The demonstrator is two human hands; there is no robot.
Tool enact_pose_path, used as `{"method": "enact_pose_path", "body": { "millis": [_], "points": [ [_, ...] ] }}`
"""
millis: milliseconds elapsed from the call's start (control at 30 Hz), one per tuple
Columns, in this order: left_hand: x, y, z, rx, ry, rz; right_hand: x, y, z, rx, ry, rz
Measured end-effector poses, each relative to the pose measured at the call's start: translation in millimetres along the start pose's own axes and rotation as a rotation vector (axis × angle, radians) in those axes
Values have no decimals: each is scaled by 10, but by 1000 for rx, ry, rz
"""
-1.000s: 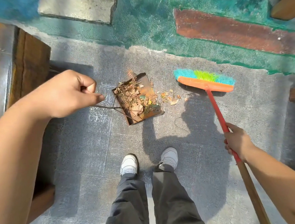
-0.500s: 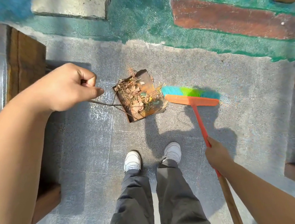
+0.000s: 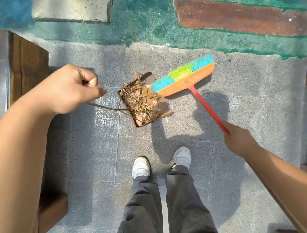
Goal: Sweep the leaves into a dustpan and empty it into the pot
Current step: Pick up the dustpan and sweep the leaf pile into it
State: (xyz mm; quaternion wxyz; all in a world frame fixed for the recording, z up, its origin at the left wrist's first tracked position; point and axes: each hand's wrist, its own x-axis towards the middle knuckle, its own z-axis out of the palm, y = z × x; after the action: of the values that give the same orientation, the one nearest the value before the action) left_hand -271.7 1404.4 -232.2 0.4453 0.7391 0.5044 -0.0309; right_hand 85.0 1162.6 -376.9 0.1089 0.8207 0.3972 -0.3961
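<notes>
Dustpan [image 3: 164,109] rests on the grey paving [image 3: 250,108] at screen centre, leaves [image 3: 141,102] heaped inside. Left hand [image 3: 67,90], at 9 o'clock from the pan, fingers clamped on its thin wire handle [image 3: 107,107]. Right hand [image 3: 239,140], at 4 o'clock, fingers wrapped around the broom [image 3: 182,76] stick. Since half a second ago the broom head has swung up to the pan's 1 o'clock corner, tilted; the loose scatter beside the pan is gone. Judgement: sweeping nearly done, emptying next. Pot not in view.
</notes>
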Motion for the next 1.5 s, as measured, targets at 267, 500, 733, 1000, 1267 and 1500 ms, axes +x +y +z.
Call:
{"method": "enact_pose_path", "body": {
  "millis": [267,500,733,1000,1267,1500],
  "points": [
    [-14,-21,30,-11,7,-35,435,-97,-236,23,88,33],
    [-26,-67,66,-25,24,-27,504,-579,137,34,50,82],
    [16,-44,69,-2,29,9,214,-333,105,37,17,-10],
    [-30,-68,75,-8,27,6,205,108,95,4,128,89],
    [-60,-96,70,-21,26,9,-45,-125,543,15,-75,73],
    [-65,-73,48,-20,13,36,-154,-126,500,129,-46,55]
  ]
}}
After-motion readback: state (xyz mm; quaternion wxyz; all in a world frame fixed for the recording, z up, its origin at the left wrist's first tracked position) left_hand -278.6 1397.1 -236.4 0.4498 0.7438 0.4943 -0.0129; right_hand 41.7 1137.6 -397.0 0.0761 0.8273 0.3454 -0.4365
